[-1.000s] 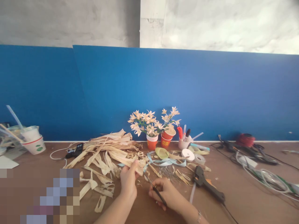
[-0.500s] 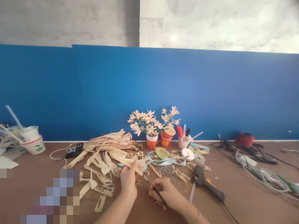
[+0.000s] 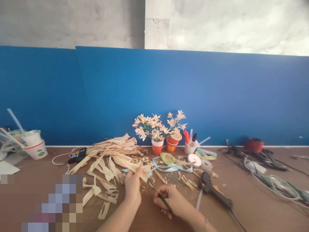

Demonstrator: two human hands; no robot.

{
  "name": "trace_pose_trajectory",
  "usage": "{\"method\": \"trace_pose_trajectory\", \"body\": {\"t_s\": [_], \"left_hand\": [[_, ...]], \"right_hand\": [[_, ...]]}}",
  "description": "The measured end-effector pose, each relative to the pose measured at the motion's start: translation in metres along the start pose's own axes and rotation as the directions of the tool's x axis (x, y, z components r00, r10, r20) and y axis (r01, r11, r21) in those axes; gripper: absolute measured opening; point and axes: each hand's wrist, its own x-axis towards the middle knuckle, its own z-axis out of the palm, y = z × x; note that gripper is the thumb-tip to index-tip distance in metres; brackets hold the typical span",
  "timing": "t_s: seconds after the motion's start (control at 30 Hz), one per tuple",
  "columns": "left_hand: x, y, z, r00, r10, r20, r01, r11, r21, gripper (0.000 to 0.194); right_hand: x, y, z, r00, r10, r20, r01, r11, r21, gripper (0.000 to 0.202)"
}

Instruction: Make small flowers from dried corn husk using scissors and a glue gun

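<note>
My left hand (image 3: pixel 133 190) pinches the end of a pale, dry corn husk strip (image 3: pixel 144 175) between thumb and fingers. My right hand (image 3: pixel 169 199) is closed around black-handled scissors (image 3: pixel 164 203), whose dark blades point up and left. Their tips are close to the husk's lower right edge; whether they touch it I cannot tell. A heap of corn husks (image 3: pixel 116 146) spreads behind and left of my left hand. Beyond both hands, pale husk-like flowers (image 3: pixel 152 124) on green stems stand in red and white paper cups (image 3: pixel 157 149).
A black glue gun (image 3: pixel 214 191) lies right of my right hand, its cord running forward. Light blue ribbon (image 3: pixel 171 167), a white roll (image 3: pixel 194 160) and a pen cup (image 3: pixel 190 148) lie behind. Cables (image 3: pixel 272 187) tangle at right; another paper cup (image 3: pixel 35 150) stands at left.
Both hands stay almost in place, still holding the husk and the scissors. The whole view has shifted very slightly.
</note>
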Motion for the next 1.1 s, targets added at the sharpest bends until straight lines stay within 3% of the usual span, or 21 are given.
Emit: {"method": "trace_pose_trajectory", "body": {"t_s": [0.13,0.27,0.5,0.87,1.1], "left_hand": [[0.009,0.006,-0.003,0.99,0.134,0.036,-0.138,0.975,0.173,0.029],[0.019,0.008,-0.007,0.971,0.175,0.16,-0.217,0.931,0.293,0.032],[0.014,0.008,-0.006,0.971,0.09,0.221,-0.157,0.939,0.307,0.034],[0.015,0.009,-0.005,0.945,-0.015,0.326,-0.109,0.928,0.357,0.024],[0.017,0.006,-0.005,0.939,-0.07,0.337,-0.082,0.906,0.416,0.022]], "right_hand": [[-0.006,-0.002,-0.01,0.999,0.002,0.039,-0.002,1.0,-0.014,0.019],[-0.007,0.0,-0.018,0.999,-0.002,0.033,0.002,1.0,0.008,0.021],[-0.007,0.001,-0.023,0.995,0.084,0.05,-0.082,0.995,-0.049,0.017],[-0.011,-0.004,-0.026,0.992,0.057,0.11,-0.056,0.998,-0.014,0.015],[-0.011,-0.003,-0.027,0.987,0.045,0.154,-0.048,0.999,0.014,0.016]]}}
